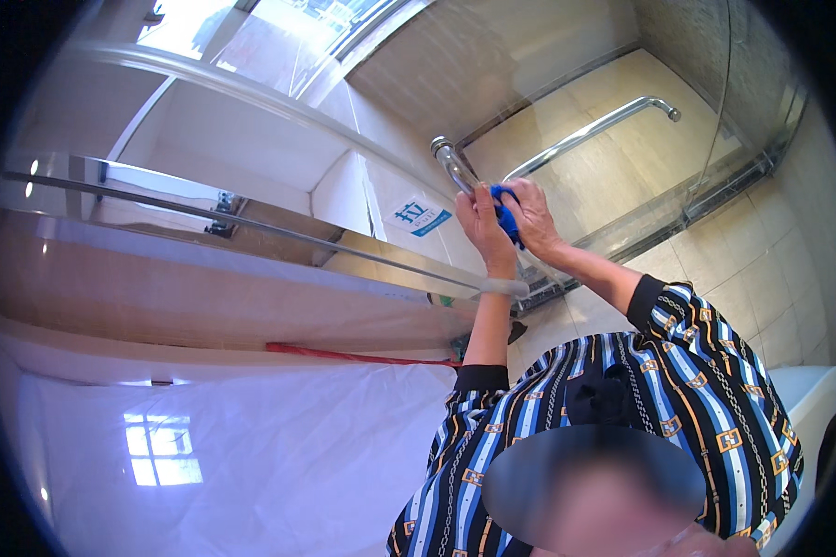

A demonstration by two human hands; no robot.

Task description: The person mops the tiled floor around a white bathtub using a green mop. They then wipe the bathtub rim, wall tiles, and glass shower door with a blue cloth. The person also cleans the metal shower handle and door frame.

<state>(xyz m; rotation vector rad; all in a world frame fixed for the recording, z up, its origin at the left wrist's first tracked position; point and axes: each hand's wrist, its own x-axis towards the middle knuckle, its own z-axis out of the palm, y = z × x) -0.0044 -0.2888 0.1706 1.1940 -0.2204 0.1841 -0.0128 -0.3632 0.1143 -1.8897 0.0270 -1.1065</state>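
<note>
My two hands are close together at a chrome door handle (451, 167) on a glass shower door. A crumpled blue cloth (507, 221) is pressed against the bar between them. My right hand (535, 218) is closed on the cloth, its fingers bent over the top. Just beside it, my left hand (486, 227) is closed round the handle, and its palm side is partly hidden. A second chrome bar (594, 139) runs off to the upper right, ending in a bent tip.
A blue-and-white sticker (418, 217) is on the glass left of my hands. A metal rail (344, 249) crosses the left side. Below lies a red strip (358, 355) beside a pale glossy surface (279, 455). Floor tiles (724, 260) and a white rounded fixture (813, 390) are at right.
</note>
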